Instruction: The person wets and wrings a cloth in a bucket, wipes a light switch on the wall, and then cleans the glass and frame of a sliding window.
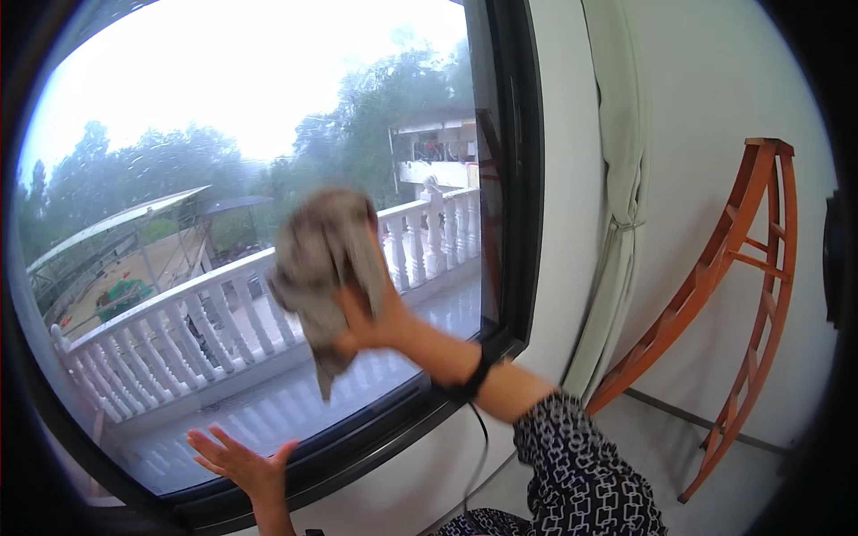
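A limp, grey-brown fabric cloth [313, 290] is held up before the large, clear glass windowpane [206, 107] by the right hand [368, 317], and the wiping of the glass is judged to be the step in hand. The cloth is gripped by the right fingers, though how each is placed cannot be told, since they are partly covered by the folds and blurred; a loose corner is left hanging below the wrist side of the grip. Whether the pane is actually touched by the cloth cannot be made out. Nothing is held by the left hand [239, 462], whose fingers are spread wide near the lower edge of the black window frame [520, 179]; contact there cannot be confirmed. For the next move, the cloth would best be kept flat under an even palm and drawn across the streaked upper glass, with the dangling corner gathered in so that no marks are dragged behind it.
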The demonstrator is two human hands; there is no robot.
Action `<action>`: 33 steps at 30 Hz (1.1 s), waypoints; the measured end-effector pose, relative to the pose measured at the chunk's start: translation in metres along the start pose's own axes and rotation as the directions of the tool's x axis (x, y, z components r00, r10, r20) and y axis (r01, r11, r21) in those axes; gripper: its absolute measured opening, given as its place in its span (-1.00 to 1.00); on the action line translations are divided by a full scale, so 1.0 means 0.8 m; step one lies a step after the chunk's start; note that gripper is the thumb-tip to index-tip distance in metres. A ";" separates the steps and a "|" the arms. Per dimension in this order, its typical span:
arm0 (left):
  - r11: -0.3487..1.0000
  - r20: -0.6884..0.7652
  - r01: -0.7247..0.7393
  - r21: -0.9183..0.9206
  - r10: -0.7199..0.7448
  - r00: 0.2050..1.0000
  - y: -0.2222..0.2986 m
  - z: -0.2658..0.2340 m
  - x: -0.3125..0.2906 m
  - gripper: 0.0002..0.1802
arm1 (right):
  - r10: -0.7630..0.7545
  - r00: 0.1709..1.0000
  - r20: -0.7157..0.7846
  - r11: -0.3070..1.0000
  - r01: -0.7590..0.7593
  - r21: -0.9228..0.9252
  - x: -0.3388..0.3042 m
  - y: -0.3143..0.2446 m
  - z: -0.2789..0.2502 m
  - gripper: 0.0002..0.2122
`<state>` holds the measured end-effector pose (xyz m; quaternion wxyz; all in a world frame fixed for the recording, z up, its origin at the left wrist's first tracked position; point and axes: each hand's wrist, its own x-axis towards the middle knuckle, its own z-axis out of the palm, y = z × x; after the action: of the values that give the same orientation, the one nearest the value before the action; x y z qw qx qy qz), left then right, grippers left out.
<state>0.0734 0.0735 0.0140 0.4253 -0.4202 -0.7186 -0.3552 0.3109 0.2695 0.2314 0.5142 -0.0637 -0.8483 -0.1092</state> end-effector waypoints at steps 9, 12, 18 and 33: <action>0.993 0.003 -0.043 0.110 0.043 0.999 -0.011 -0.027 0.013 0.53 | -0.015 0.999 -0.035 0.936 0.002 -0.352 0.338 0.155 -0.225 -0.40; 0.993 0.010 -0.045 0.110 0.044 0.999 -0.016 -0.029 0.012 0.53 | -0.075 0.961 -0.265 0.931 -0.027 -0.364 0.299 0.198 -0.269 -0.41; 0.991 -0.006 -0.069 0.112 0.070 0.997 -0.006 -0.025 0.022 0.50 | 0.020 0.990 -0.143 0.750 -0.109 -0.653 0.104 0.255 -0.293 -0.29; 0.995 0.130 -0.048 0.087 0.037 0.991 -0.027 -0.041 0.002 0.66 | 0.383 0.924 0.006 0.897 -0.370 -0.242 -0.113 0.166 -0.194 -0.36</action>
<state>0.0638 0.0371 0.0245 0.4040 -0.4378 -0.7507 -0.2855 0.5157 0.3597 0.2365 0.4916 -0.2900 -0.8142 -0.1062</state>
